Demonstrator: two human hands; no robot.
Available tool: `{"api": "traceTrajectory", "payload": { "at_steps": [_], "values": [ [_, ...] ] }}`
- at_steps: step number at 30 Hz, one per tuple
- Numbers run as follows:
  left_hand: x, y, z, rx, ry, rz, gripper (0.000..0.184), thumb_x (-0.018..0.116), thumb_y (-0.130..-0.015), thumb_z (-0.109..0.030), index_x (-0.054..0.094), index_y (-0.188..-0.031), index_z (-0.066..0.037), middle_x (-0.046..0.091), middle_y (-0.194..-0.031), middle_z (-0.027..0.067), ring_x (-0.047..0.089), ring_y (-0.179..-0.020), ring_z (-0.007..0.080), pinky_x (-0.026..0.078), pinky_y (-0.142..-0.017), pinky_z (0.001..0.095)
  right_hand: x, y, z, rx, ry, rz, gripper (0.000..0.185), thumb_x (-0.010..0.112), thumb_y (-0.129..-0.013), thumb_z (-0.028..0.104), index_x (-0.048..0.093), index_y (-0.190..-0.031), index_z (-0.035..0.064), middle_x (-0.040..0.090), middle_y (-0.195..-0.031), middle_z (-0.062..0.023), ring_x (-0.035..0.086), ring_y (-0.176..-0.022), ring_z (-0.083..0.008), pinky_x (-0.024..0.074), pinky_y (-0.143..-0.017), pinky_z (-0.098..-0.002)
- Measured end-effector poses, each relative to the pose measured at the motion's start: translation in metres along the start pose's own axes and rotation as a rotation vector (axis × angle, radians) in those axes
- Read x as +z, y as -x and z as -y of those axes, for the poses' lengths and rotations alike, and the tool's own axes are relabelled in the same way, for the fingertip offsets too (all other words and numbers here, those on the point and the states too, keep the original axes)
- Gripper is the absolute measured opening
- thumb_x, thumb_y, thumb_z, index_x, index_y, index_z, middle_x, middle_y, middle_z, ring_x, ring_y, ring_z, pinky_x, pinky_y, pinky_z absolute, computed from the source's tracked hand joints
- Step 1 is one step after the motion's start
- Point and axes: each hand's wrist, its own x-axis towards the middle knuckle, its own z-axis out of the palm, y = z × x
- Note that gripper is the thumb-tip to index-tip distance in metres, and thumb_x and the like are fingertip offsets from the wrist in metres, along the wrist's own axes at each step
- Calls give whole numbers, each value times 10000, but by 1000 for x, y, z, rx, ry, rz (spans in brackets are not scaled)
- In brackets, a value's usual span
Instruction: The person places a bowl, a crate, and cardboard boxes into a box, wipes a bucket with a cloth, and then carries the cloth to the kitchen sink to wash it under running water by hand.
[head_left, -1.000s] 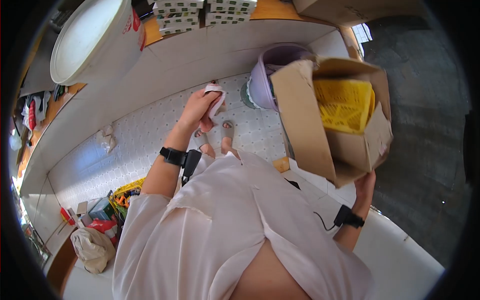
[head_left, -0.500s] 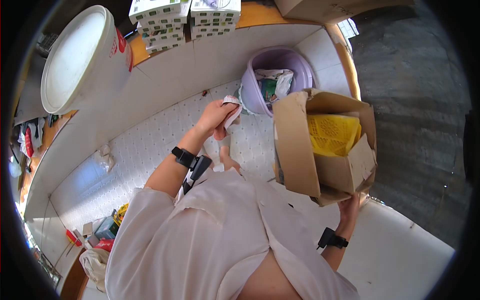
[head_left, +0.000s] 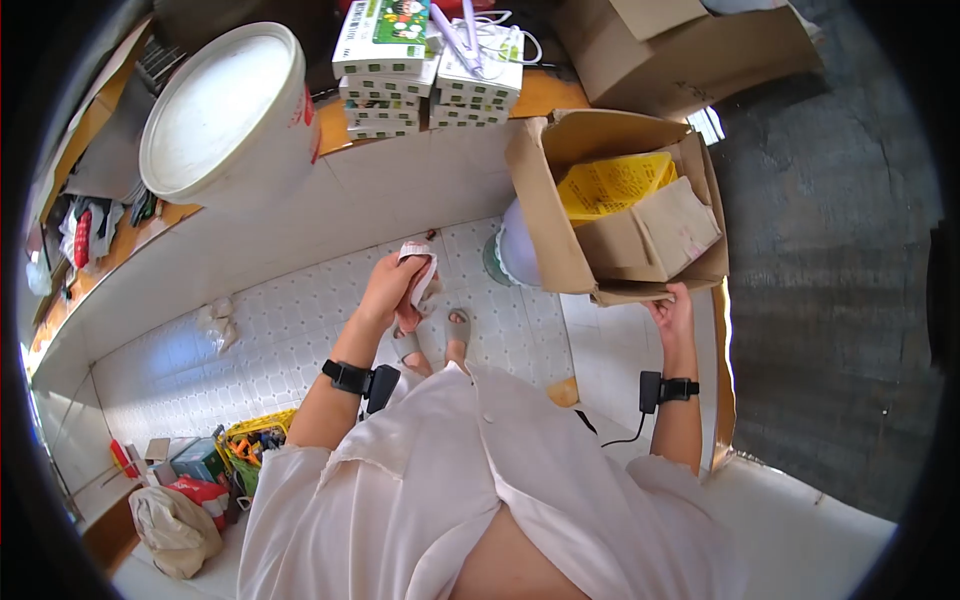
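The carton (head_left: pixel 548 215) was tilted, its open top toward the wearer, at the right of the view in front of the body. Inside it lay a yellow basket (head_left: pixel 617 186), with a bent piece of cardboard (head_left: pixel 668 236) beside it. The right grip (head_left: pixel 671 307) was grasping the carton's near lower edge, fingers curled at the rim. The left grip (head_left: pixel 392 286), well apart from the carton, was closed around a crumpled white and pinkish cloth (head_left: pixel 420 264), held above the floor (head_left: pixel 300 320). Each forearm wore a black strap with a small box on it. Behind the carton, partly hidden by it, stood a purple tub (head_left: pixel 520 250); whether the two touched could not be told. Below the cloth were the person's feet in grey sandals (head_left: pixel 457 325). Farther off ran a wooden tabletop (head_left: pixel 545 88), carrying two stacks of white boxes (head_left: pixel 383 88), with a lavender tool (head_left: pixel 458 42) and its pale cord on the right stack. A lidded white bucket (head_left: pixel 222 112) stood to their left, and a larger carton (head_left: pixel 690 75) to their right. At the lower left, a yellow crate (head_left: pixel 262 425) of mixed items sat near a red bag (head_left: pixel 207 497) and a beige bag (head_left: pixel 172 532).
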Motion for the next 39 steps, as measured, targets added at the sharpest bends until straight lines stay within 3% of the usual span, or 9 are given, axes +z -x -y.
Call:
{"api": "traceTrajectory", "payload": {
  "at_steps": [8, 13, 24, 27, 29, 32, 33, 36, 39],
  "values": [
    [-22, 13, 13, 17, 89, -145, 229, 595, -979, -229, 693, -980, -22, 713, -875, 63, 646, -747, 139, 518, -666, 292, 2, -31, 4, 21, 83, 54, 452, 595, -894, 280, 526, -1195, -50, 630, -1170, -255, 657, -1092, -350, 607, -947, -432],
    [0, -5, 18, 8, 95, -47, 226, 587, -988, -224, 691, -988, -23, 714, -883, 62, 644, -750, 135, 519, -680, 284, 4, -26, -5, -25, 194, 38, 549, 412, -1074, 474, 501, -1363, 16, 645, -1249, -156, 652, -1141, -265, 569, -990, -406],
    [36, -2, 1, -39, -39, 63, 248, 606, -989, -256, 703, -975, -28, 713, -886, 55, 658, -770, 139, 527, -693, 291, 12, 24, -9, 78, 90, -1, 851, 633, -917, 634, 376, -1506, 77, 573, -1311, -242, 661, -1063, -284, 563, -909, -379],
    [33, -1, 3, -11, -38, 63, 252, 572, -999, -249, 687, -944, -32, 707, -893, 57, 659, -763, 146, 540, -683, 304, 7, 37, -15, 2, 70, -111, 827, 606, -924, 652, 439, -1459, 44, 627, -1243, -216, 660, -1013, -248, 557, -830, -328],
    [32, 3, 4, 16, 27, 18, 253, 569, -999, -244, 690, -937, -31, 708, -890, 61, 663, -768, 149, 540, -683, 304, -8, 37, -25, -107, 40, -234, 689, 553, -960, 645, 592, -1237, 15, 690, -976, -130, 640, -833, -175, 501, -685, -269],
    [24, 4, 7, 77, 73, -17, 238, 594, -986, -238, 701, -967, -27, 713, -885, 56, 653, -741, 138, 527, -665, 297, 16, 68, -14, -257, 64, -208, 568, 474, -1034, 562, 642, -905, 34, 602, -685, -41, 535, -621, -119, 404, -565, -252],
    [21, 8, 6, 81, 80, -35, 238, 594, -986, -238, 701, -967, -27, 713, -885, 56, 653, -741, 138, 527, -665, 297, 32, 79, -7, -253, 71, -190, 568, 474, -1034, 562, 642, -905, 34, 602, -685, -41, 535, -621, -119, 404, -565, -252],
    [11, 17, -1, 71, 68, -58, 232, 591, -982, -233, 693, -978, -25, 712, -888, 58, 650, -739, 140, 527, -664, 298, 87, 113, 12, -510, 377, 141, 567, 408, -1099, 430, 566, -690, 72, 457, -550, 15, 417, -496, -78, 334, -478, -246],
    [0, 28, -5, 121, 51, -177, 238, 591, -978, -235, 685, -981, -17, 707, -882, 69, 651, -733, 150, 533, -658, 307, 131, 121, 23, -546, 416, 376, 570, 413, -1101, 445, 560, -698, 70, 456, -552, 26, 410, -490, -58, 326, -469, -230]
  ]
}}
